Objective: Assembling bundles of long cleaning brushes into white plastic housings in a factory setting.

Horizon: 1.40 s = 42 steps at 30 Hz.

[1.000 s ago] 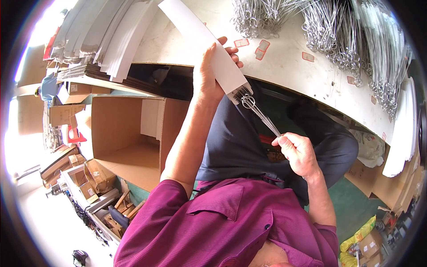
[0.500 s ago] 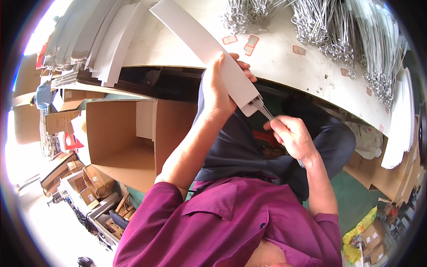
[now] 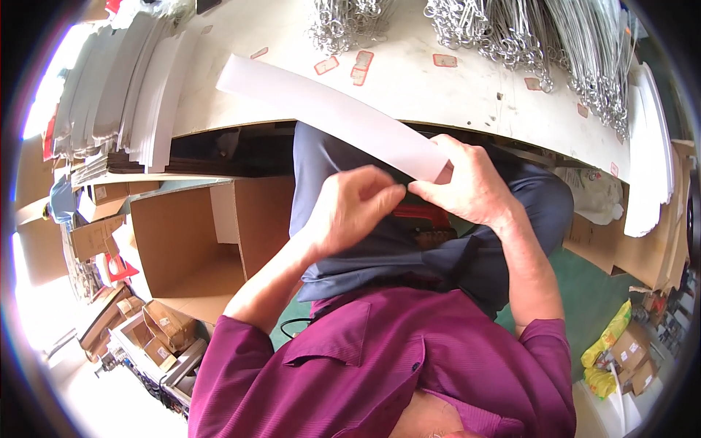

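Observation:
A long, narrow white cardboard box (image 3: 328, 109) slants from the tabletop down over my lap. My right hand (image 3: 475, 179) is closed round its near end, thumb below and fingers above. That end is mostly covered by the hand, and no rods show there. Off the box, just left of its near end, my left hand (image 3: 354, 208) has its fingers curled toward the thumb. Those fingers are smeared by motion, so I cannot tell whether they hold anything. Bundles of thin metal skewers with ring ends (image 3: 504, 36) lie on the white table (image 3: 270, 91).
Long white flat boxes (image 3: 135, 87) are stacked at the table's left, others (image 3: 650, 146) at its right end. An open brown carton (image 3: 190, 241) stands left of my legs. Red-edged paper labels (image 3: 445, 60) dot the tabletop. A yellow bag (image 3: 610, 343) is at the lower right.
The metal rods my right hand held at the box's near end have gone out of sight. My right hand now grips that end. My left hand has let go of the box and come nearer me.

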Tool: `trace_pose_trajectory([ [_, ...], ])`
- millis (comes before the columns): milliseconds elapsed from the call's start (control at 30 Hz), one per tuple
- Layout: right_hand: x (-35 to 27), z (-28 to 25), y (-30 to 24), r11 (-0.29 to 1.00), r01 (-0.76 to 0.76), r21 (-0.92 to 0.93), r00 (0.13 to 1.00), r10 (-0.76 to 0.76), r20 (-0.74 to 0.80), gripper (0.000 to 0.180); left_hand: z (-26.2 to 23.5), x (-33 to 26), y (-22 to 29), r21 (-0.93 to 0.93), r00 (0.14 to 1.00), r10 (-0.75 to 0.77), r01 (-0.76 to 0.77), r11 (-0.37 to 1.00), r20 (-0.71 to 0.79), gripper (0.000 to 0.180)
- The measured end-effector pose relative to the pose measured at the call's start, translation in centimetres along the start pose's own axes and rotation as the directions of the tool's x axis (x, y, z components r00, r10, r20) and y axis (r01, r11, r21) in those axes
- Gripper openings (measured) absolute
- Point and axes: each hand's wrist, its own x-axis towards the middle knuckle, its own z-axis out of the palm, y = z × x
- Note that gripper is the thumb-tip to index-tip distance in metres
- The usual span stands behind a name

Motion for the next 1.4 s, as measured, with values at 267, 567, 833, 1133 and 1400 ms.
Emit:
trace_pose_trajectory([
  [267,-0.9,-1.7,-2.6,0.987,-0.024,-0.158,0.964,0.064,0.256,0.041,-0.8,0.3,4.5,0.757,0.846,0.498,-0.451,0.473,0.193,0.067],
  [567,-2.5,-4.7,-3.3,0.856,0.247,-0.455,0.930,-0.341,-0.136,0.054,-0.9,0.7,0.9,0.711,0.869,0.477,-0.418,0.566,0.132,0.044],
  [833,-3.2,-1.4,1.5,0.977,0.104,-0.186,0.871,-0.180,-0.458,0.017,1.0,0.8,0.8,0.678,0.881,0.470,-0.380,0.629,0.057,0.046],
  [1133,-3.5,0.9,2.1,0.864,0.072,0.499,0.951,0.090,-0.294,0.024,2.1,1.0,0.7,0.730,0.901,0.433,-0.322,0.602,0.040,0.052],
  [1400,-3.4,2.3,1.6,0.842,0.028,0.539,0.933,0.172,-0.317,0.029,2.4,1.2,0.0,0.742,0.905,0.425,-0.307,0.596,0.032,0.052],
])
